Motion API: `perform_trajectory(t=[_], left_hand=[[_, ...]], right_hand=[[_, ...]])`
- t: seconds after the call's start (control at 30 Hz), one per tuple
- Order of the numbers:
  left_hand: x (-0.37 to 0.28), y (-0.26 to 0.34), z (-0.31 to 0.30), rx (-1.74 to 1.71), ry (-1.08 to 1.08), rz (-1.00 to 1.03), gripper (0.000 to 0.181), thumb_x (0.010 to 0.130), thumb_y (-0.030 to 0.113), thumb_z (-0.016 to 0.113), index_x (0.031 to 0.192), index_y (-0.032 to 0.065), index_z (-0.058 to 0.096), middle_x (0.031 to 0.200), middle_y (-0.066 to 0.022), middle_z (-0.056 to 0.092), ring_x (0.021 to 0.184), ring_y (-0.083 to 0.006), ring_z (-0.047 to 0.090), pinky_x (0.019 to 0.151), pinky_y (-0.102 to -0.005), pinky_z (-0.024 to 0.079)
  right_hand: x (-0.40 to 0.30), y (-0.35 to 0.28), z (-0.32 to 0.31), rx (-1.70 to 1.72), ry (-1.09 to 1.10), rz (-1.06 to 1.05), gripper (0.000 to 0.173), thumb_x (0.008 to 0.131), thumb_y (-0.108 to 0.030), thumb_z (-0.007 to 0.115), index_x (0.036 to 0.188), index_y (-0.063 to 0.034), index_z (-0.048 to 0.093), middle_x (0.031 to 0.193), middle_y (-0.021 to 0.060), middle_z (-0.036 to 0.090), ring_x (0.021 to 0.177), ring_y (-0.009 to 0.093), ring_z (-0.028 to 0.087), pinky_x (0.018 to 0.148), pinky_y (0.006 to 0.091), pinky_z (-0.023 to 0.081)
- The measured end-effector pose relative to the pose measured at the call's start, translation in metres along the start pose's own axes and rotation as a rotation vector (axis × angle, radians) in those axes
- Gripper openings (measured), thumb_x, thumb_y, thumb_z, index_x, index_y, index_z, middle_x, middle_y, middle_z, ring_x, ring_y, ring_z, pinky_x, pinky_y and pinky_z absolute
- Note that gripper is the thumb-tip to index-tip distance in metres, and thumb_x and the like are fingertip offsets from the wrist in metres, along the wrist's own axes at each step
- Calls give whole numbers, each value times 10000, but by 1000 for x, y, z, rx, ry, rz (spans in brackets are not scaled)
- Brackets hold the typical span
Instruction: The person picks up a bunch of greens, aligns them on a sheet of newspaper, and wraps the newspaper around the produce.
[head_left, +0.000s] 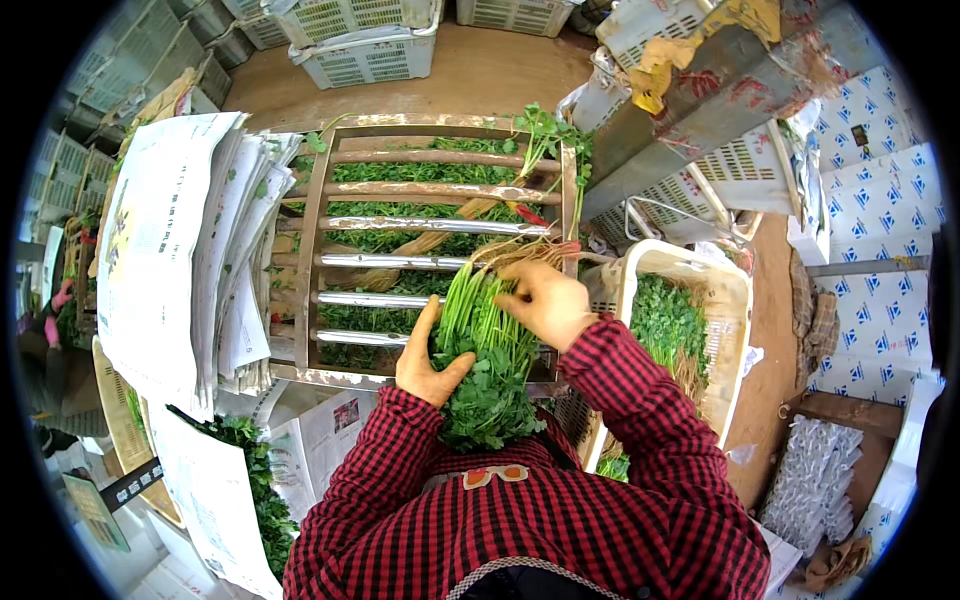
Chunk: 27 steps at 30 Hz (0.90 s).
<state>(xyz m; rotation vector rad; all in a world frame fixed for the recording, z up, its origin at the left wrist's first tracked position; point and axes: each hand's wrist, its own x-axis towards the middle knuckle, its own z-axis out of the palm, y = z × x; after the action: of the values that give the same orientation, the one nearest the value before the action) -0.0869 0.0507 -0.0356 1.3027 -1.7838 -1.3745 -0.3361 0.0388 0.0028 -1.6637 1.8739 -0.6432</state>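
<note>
A leafy green bunch of herbs (487, 375), which looks like coriander or celery, lies over the lower right part of a metal slatted rack (439, 224). Its thin roots point away from me and its leaves lie against my red checked top. My left hand (431, 364) is at the bunch's left side, thumb and fingers spread, the thumb touching the leaves. With bent fingers, my right hand (544, 300) pinches at the stems near the roots. More greens show below the slats, and a few loose stalks (541, 139) lie on the rack's far right corner.
Stacked newspapers (157, 255) cover the rack's left side. At the right stands a cream plastic crate (739, 337) holding rooted greens (667, 322). A metal post (675, 127) rises at the upper right, and white crates (367, 60) stand beyond. Another person in pink gloves (51, 330) is at the far left.
</note>
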Motion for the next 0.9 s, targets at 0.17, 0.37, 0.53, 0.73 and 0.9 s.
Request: perform_trajectory(t=[0.17, 0.37, 0.53, 0.73, 0.9], left_hand=[[-1, 1, 0, 21, 30, 38, 931, 793, 111, 832, 1590, 62, 352, 1473, -211, 554, 1364, -311, 549, 1137, -387, 436], [-1, -3, -1, 26, 24, 14, 930, 796, 122, 826, 1594, 69, 350, 1492, -213, 538, 1388, -319, 524, 1149, -403, 421], [0, 0, 1, 4, 12, 5, 919, 809, 120, 820, 1598, 84, 349, 1503, -217, 524, 1396, -317, 514, 1150, -409, 420], [-1, -2, 1, 1, 4, 36, 915, 813, 124, 823, 1594, 69, 350, 1511, -218, 515, 1406, -312, 502, 1155, -404, 411], [-2, -5, 3, -4, 21, 14, 896, 817, 100, 804, 1597, 112, 363, 1511, -212, 517, 1407, -309, 500, 1167, -404, 396]], right_hand=[[37, 29, -6, 178, 556, 5, 95, 957, -137, 691, 1005, -57, 711, 898, 92, 702, 750, 211, 678, 712, 331, 565], [3, 6, -61, 775, 329, 384, 449, 1014, -260, 669, 1394, -63, 530, 819, 43, 640, 610, 83, 574, 549, 229, 493], [-54, -10, 8, -41, -83, 30, 302, 920, -336, 718, 1153, -149, 671, 802, 96, 698, 721, 284, 711, 684, 387, 573], [17, 15, -38, 896, 442, 267, 339, 1051, -144, 579, 1349, -1, 504, 1039, 100, 693, 782, 145, 674, 663, 261, 546], [-32, 40, -44, 764, 300, 397, 571, 1023, -273, 660, 1488, -12, 455, 982, 80, 690, 758, 141, 651, 658, 276, 541]])
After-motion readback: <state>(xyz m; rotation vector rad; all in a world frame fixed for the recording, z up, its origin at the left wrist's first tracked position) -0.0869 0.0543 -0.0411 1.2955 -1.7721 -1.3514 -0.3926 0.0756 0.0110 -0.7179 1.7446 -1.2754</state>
